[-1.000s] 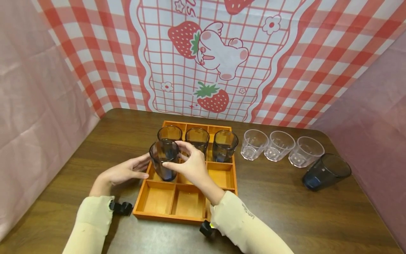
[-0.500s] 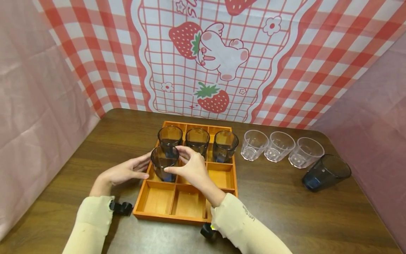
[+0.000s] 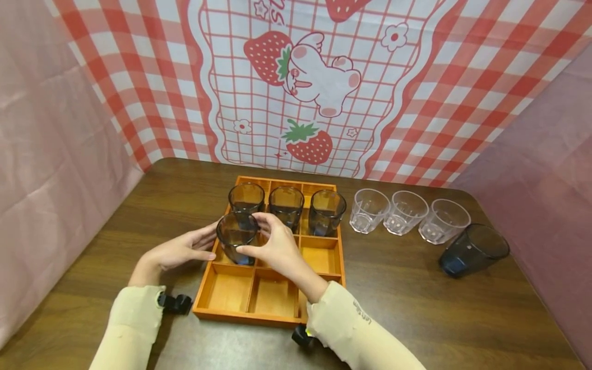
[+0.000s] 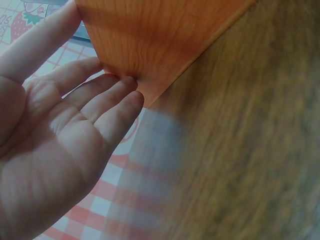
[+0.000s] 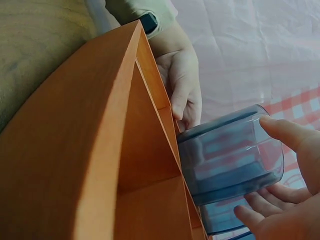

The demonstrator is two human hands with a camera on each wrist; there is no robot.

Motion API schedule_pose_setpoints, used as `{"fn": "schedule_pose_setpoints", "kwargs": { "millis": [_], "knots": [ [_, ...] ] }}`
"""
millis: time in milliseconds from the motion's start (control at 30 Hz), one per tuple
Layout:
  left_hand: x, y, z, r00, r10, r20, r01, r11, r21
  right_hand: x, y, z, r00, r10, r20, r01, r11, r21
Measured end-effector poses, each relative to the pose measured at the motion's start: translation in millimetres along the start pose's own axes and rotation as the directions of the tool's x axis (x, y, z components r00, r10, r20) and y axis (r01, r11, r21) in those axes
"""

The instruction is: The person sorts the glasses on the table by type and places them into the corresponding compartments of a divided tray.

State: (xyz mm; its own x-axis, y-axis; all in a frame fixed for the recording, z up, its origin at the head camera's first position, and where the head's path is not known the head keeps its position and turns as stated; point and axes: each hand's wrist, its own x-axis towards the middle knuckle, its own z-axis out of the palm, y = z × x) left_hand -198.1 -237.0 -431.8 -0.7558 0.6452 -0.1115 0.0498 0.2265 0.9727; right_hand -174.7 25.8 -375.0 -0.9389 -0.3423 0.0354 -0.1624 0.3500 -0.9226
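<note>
A smoky dark tumbler sits in the left compartment of the middle row of an orange wooden tray. My right hand holds it near the rim, thumb on the near side and fingers on the far side. The right wrist view shows the dark tumbler with its base hidden behind the tray wall. My left hand rests against the tray's left side, fingers extended. Close up, the fingertips of the left hand touch the wooden side wall. Dark tumblers fill the row behind.
Three clear tumblers stand in a line right of the tray. Another dark tumbler is at the far right, by the table edge. A checked strawberry cloth hangs behind the table, with pink cloth at the sides.
The right hand and its dark tumbler came down slightly into the tray compartment, then stayed nearly still with a small tilt to the left. The left hand has kept its place.
</note>
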Motion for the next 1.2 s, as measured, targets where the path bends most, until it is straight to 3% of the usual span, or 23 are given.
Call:
{"fn": "schedule_pose_setpoints", "kwargs": {
  "millis": [233, 467, 900, 1200],
  "knots": [
    [-0.3, -0.9, -0.6, 1.000, 0.014, -0.001, -0.014, 1.000, 0.010, -9.6, 0.1, -6.6, 0.997, -0.071, -0.033, 0.073, 0.996, 0.042],
    [-0.6, -1.6, -0.6, 1.000, 0.020, -0.005, -0.020, 1.000, 0.005, -21.2, -4.1, -25.8, 0.992, -0.108, -0.064, 0.114, 0.989, 0.096],
    [-1.8, -1.9, -0.2, 1.000, 0.022, 0.002, -0.022, 1.000, 0.000, -34.5, -16.1, -77.1, 0.973, -0.130, -0.190, 0.141, 0.989, 0.047],
    [0.6, -3.6, -0.2, 0.999, 0.034, 0.008, -0.034, 0.999, -0.004, -39.3, -9.9, -110.0, 0.945, -0.140, -0.295, 0.150, 0.989, 0.010]
  ]
}}
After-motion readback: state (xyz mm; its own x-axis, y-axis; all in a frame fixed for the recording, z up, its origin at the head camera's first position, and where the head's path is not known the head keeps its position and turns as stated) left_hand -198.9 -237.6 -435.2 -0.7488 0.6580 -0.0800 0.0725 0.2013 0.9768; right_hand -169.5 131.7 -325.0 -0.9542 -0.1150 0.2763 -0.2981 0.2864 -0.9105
